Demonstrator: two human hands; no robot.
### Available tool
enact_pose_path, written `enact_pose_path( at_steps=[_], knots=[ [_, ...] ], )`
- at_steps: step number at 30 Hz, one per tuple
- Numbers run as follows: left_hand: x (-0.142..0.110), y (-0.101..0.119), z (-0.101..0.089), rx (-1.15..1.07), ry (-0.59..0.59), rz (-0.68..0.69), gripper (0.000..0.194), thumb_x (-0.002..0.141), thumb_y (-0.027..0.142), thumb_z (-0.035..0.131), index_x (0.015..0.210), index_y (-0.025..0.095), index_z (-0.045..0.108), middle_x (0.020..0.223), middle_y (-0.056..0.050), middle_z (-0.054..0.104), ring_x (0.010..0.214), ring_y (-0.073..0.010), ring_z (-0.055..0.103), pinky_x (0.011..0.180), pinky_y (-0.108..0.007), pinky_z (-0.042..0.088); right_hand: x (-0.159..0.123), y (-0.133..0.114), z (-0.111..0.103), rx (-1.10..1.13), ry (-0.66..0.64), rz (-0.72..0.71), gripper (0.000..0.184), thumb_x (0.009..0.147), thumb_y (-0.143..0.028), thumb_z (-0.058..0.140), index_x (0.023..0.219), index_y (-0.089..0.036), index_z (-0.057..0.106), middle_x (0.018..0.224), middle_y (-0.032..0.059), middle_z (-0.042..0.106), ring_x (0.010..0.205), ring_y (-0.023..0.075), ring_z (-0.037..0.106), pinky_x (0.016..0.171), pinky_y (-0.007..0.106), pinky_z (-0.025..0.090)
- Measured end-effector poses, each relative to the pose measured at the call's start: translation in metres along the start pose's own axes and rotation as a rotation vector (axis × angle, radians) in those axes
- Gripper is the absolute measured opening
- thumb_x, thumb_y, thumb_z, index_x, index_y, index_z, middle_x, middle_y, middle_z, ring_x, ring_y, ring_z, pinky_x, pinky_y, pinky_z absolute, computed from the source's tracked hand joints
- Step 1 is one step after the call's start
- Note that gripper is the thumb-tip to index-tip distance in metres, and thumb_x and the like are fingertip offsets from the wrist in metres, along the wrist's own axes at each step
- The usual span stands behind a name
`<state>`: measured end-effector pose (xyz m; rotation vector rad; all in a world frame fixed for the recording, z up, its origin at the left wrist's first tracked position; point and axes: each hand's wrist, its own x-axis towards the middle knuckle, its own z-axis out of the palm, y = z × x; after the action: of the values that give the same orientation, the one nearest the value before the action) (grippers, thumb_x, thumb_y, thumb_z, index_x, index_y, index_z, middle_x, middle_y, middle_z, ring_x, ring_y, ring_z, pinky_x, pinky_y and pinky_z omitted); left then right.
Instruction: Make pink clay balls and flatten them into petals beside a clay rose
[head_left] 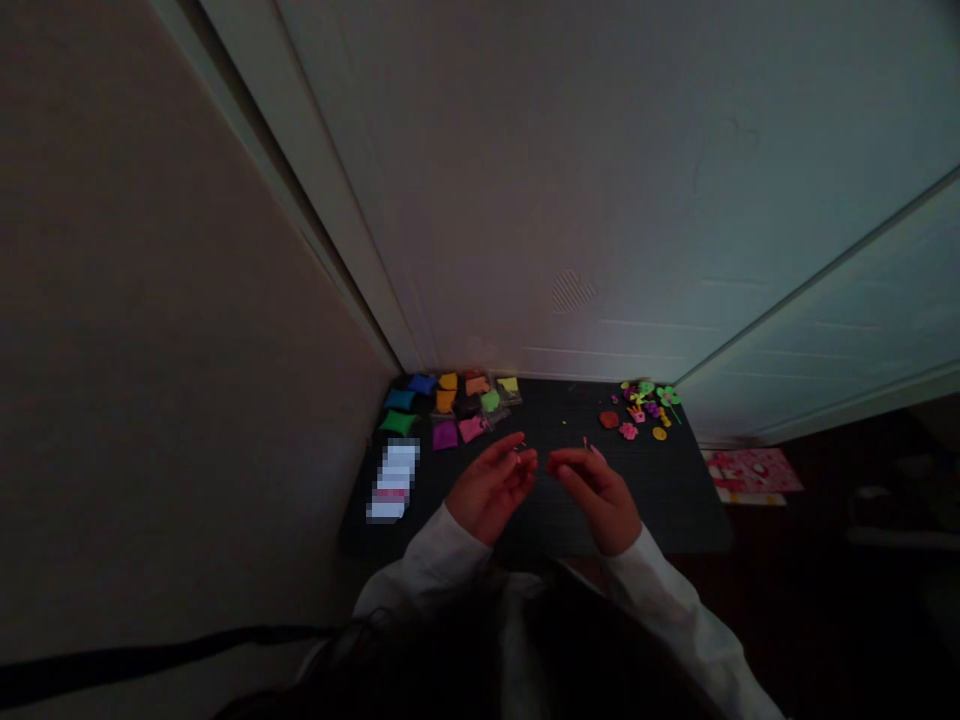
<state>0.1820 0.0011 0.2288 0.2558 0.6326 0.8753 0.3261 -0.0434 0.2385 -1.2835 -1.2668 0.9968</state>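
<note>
Both bare hands are up over the near half of the dark, wood-grained bench (525, 520), fingertips facing each other with a narrow gap between. The left hand (491, 490) has its palm side partly turned up and its fingers curled, and there's a tiny pink piece (517, 458) right at its fingertips; whether the left grip pinches it or just supports it, I cannot tell. Over on the right hand (596, 495), thumb and forefinger come close together, but the dim light won't show whether that grip is clenched on anything. A slim pink bit (593, 449) peeks out just beyond its knuckles, partly hidden.

Out to the far left corner, there's a cluster of small, soft-looking packets: a blue packet (422, 384), a green packet (400, 423) nearer the left edge, a purple packet (445, 434), a pink packet (472, 430), and a pale yellow packet (508, 386) at the cluster's right end. By the left edge, below the green one, lies a bright, blurred-out rectangle (394, 480).

Across at the far right corner, small shaped pieces gather: a dark red lump (608, 419), a pink flower shape (628, 431), a round yellow disc (660, 434) and a light green flower shape (668, 397) with a stem.
</note>
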Motion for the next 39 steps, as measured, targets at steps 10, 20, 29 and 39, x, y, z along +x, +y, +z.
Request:
enact_pose_path(
  at_steps=[10, 20, 29, 39],
  knots=[
    [0.001, -0.006, 0.01, 0.0, -0.015, 0.094, 0.017, 0.066, 0.022, 0.062, 0.08, 0.013, 0.057, 0.052, 0.004, 0.051, 0.051, -0.0047, 0.048, 0.056, -0.019, 0.042, 0.004, -0.016, -0.002, -0.203, -0.007, -0.169, 0.019, 0.074, -0.017, 0.052, 0.092, -0.022, 0.055, 0.09, 0.0029, 0.056, 0.085, 0.0145, 0.052, 0.081, 0.031, 0.038],
    [0.009, -0.013, 0.018, 0.066, -0.035, 0.158, 0.028, 0.063, 0.023, 0.064, 0.088, 0.015, 0.056, 0.054, 0.004, 0.049, 0.049, -0.0031, 0.044, 0.049, -0.014, 0.036, 0.011, -0.013, 0.004, -0.24, -0.05, -0.24, 0.02, 0.072, -0.019, 0.055, 0.091, -0.02, 0.058, 0.089, 0.0054, 0.057, 0.088, 0.0165, 0.051, 0.078, 0.031, 0.041],
    [0.014, -0.015, 0.016, 0.091, -0.049, 0.165, 0.033, 0.064, 0.024, 0.064, 0.094, 0.018, 0.054, 0.056, 0.005, 0.047, 0.052, -0.0047, 0.044, 0.051, -0.016, 0.035, 0.017, -0.012, 0.01, -0.19, -0.035, -0.203, 0.014, 0.071, -0.017, 0.054, 0.082, -0.022, 0.062, 0.085, 0.0046, 0.057, 0.083, 0.0157, 0.053, 0.075, 0.03, 0.042],
    [0.015, -0.006, 0.015, 0.112, 0.004, 0.149, 0.021, 0.073, 0.028, 0.053, 0.089, 0.016, 0.055, 0.059, 0.002, 0.049, 0.059, -0.0093, 0.048, 0.058, -0.022, 0.038, 0.02, 0.002, 0.013, -0.067, 0.087, -0.086, 0.004, 0.073, -0.018, 0.053, 0.077, -0.019, 0.051, 0.08, 0.0033, 0.059, 0.078, 0.0149, 0.056, 0.072, 0.031, 0.045]
  ],
)
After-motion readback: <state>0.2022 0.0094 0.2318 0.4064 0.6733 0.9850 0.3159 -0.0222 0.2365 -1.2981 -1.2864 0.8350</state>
